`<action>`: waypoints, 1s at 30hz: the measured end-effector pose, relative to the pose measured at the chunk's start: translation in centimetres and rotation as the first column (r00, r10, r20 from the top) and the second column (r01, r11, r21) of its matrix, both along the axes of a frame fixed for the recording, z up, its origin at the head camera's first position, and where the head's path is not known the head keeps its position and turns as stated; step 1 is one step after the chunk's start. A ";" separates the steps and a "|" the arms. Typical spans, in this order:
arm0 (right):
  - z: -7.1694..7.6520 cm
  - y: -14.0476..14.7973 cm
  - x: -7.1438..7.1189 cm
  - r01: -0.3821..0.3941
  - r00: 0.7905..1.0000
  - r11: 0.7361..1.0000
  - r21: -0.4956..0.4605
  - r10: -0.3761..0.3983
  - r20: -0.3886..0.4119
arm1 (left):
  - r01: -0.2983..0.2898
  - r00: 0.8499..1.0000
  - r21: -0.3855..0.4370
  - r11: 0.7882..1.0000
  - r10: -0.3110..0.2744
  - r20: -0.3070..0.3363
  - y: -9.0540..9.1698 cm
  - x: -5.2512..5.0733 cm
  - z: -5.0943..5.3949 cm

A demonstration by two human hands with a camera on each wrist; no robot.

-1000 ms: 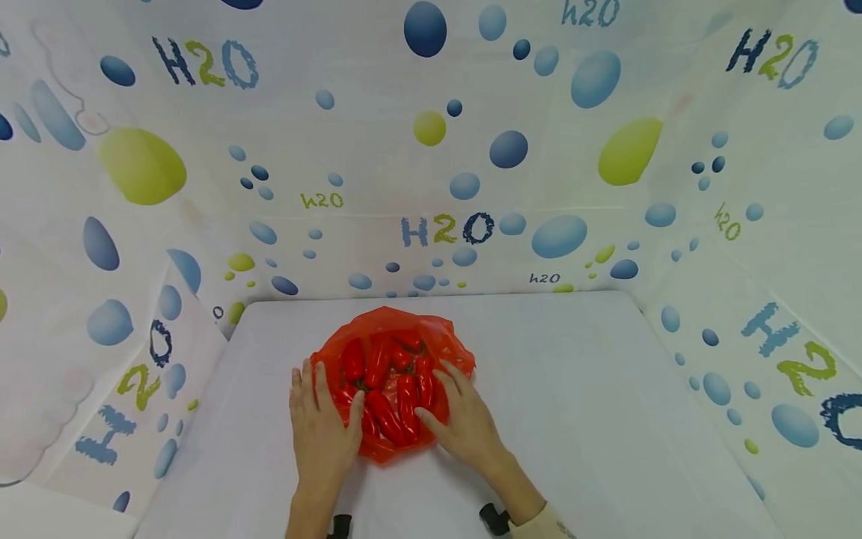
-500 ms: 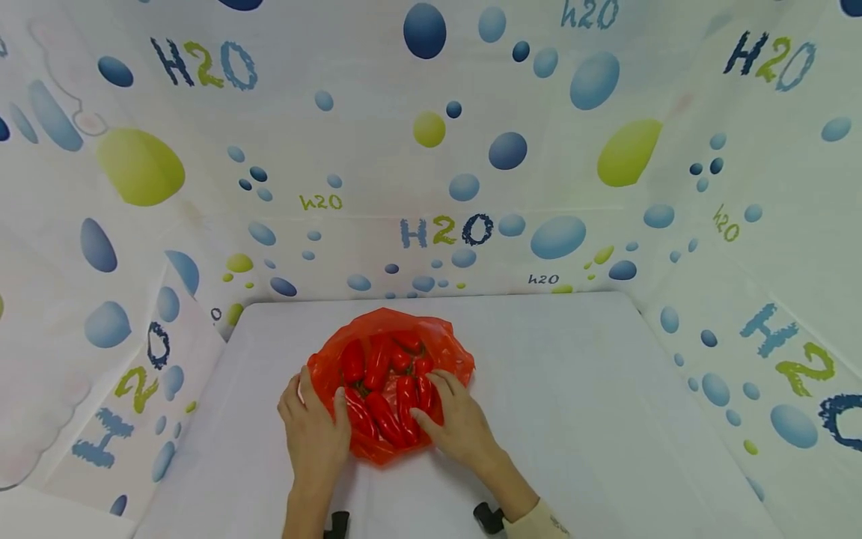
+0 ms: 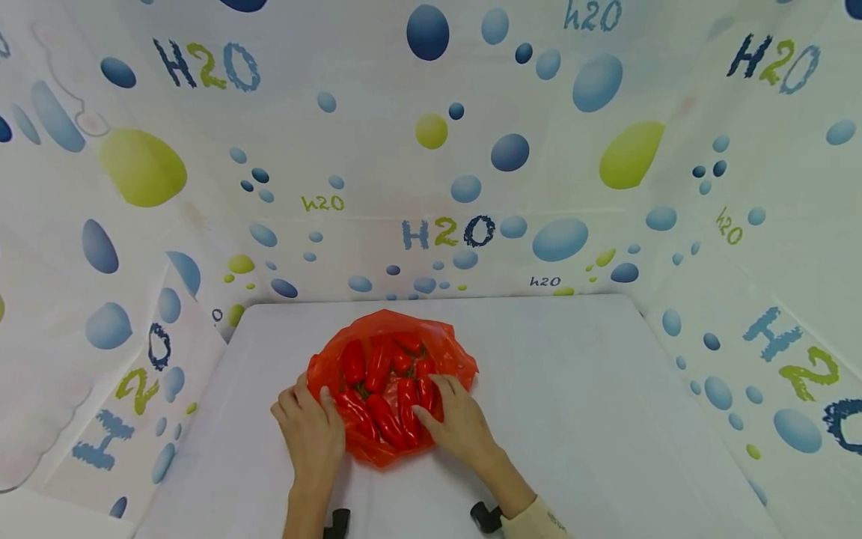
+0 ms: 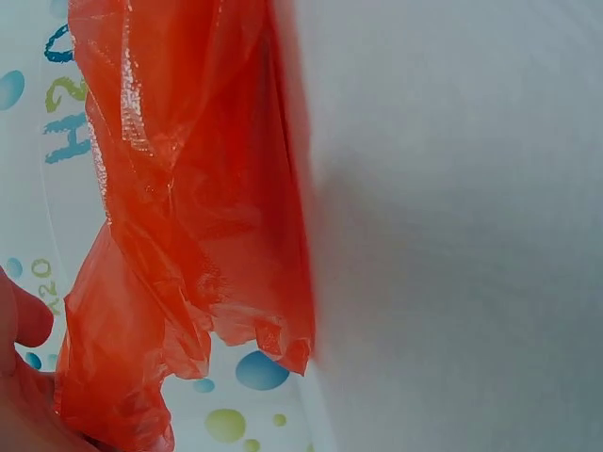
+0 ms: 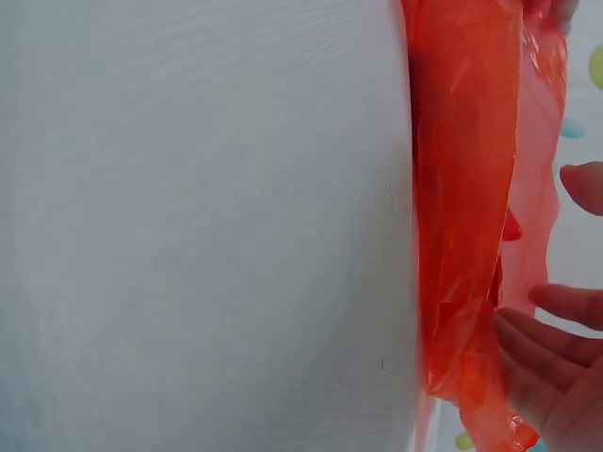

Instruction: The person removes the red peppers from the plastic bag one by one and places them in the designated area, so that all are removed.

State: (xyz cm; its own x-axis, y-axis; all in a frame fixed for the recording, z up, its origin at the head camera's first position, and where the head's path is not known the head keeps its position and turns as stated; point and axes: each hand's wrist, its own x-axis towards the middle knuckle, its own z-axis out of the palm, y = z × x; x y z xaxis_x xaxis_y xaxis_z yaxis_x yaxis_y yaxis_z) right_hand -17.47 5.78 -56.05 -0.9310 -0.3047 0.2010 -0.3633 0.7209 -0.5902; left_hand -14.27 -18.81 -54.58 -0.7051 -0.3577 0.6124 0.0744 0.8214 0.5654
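A red plastic bag lies with its mouth spread wide on the white table. Inside it are several glossy red peppers, some with green stems showing. At the bag's left rim my left hand grips the film, its fingers bent outside and its thumb toward the mouth. My right hand rests at the right rim, thumb spread from the fingers. In the right wrist view the fingers are fairly straight and touch the film. The left wrist view shows the bag's crumpled side.
White tabletop extends to the right of the bag, and a narrower strip lies to its left. A white sheet printed with blue and green drops and H2O lettering encloses the table's back and sides.
My left hand has shifted left and down, its fingers bending at the bag's rim. The right hand has drawn slightly lower. The bag and peppers have hardly moved.
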 end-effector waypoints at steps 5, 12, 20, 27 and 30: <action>-0.3 0.0 -0.2 0.035 0.998 0.999 -0.025 -0.034 0.051 | -0.006 1.000 -0.006 1.000 0.006 -0.027 0.0 -0.4 -0.2; -0.6 -0.1 -0.4 0.055 0.993 0.997 -0.060 -0.049 0.103 | -0.022 0.999 -0.029 0.999 0.020 -0.043 -0.2 -0.7 -0.3; -1.1 -0.3 -1.0 0.086 0.991 0.994 -0.069 -0.078 0.110 | -0.035 0.999 -0.004 0.999 0.035 0.002 -0.4 -0.8 -0.6; -1.5 -0.4 -1.3 0.102 0.992 0.992 -0.068 -0.097 0.077 | -0.034 0.999 0.046 0.998 0.033 0.008 -0.6 -0.8 -0.8; -1.6 -0.5 -1.3 0.109 0.992 0.992 -0.065 -0.104 0.073 | -0.011 1.000 0.087 0.996 0.012 -0.008 -0.8 -0.9 -1.0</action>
State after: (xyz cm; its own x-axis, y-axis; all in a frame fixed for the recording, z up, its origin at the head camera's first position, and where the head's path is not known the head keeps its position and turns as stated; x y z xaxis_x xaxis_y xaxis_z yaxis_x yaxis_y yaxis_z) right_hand -18.79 5.30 -57.62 -0.9697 -0.1910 0.1524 -0.2436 0.7099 -0.6609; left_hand -15.12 -19.63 -55.58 -0.6954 -0.4180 0.5846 0.0701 0.7701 0.6340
